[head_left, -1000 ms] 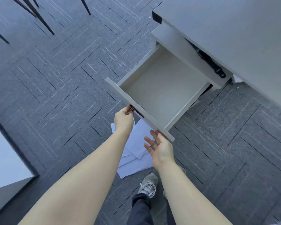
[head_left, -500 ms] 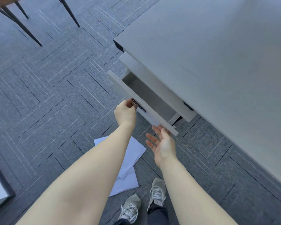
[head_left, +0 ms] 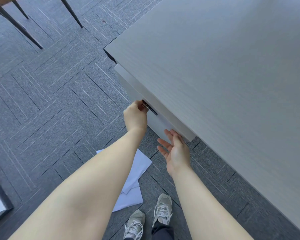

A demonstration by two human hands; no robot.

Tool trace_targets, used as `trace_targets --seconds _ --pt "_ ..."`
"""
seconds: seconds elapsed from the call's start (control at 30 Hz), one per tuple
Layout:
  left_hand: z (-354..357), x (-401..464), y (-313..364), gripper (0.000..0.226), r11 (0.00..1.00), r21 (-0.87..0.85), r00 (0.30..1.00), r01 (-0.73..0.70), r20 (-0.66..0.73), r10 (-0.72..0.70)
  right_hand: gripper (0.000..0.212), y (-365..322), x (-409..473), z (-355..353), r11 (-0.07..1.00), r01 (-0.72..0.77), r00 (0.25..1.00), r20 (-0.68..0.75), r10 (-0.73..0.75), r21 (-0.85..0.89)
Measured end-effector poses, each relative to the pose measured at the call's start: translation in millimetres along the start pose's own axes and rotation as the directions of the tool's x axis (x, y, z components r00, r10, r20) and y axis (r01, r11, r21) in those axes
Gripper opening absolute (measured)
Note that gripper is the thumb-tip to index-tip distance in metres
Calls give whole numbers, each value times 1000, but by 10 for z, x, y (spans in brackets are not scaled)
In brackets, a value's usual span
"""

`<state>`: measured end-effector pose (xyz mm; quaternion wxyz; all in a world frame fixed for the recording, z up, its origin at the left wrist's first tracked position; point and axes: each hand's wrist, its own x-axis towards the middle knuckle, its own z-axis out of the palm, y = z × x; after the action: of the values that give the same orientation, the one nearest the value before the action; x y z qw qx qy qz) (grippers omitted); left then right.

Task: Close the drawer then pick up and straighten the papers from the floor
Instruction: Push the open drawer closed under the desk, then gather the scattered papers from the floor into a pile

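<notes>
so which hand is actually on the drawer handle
The left hand: its fingers curl at the dark handle on the drawer front. The right hand is open, palm flat near the front's lower corner.

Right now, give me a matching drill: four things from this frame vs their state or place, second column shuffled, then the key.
Things:
1. drawer
2. papers
3. left hand
4. right hand

States:
A. open palm, fingers spread, at the drawer front's near end
B. pushed in under the desk top, no inside showing
C. closed around the dark handle
D. loose on the carpet, partly hidden by the left forearm

Pairs: 1-B, 2-D, 3-C, 4-A
</notes>
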<state>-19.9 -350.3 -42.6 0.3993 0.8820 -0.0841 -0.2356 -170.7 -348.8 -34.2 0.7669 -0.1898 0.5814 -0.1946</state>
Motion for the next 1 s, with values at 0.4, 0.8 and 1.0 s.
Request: trace_targets --seconds 0.4,0.8,1.0 --pt "-85 47 -25 29 974 189 986 -129 133 104 26 -10 -8 -11 998 27 1000 0 -27 -49" --pt "-1261 -49 -1060 34 971 229 912 65 381 -151 28 477 -401 356 936 6 999 -37 -20 -353" --pt "-1920 161 -2615 16 924 353 814 145 488 -314 24 1943 -374 542 895 -106 985 -167 36 -434"
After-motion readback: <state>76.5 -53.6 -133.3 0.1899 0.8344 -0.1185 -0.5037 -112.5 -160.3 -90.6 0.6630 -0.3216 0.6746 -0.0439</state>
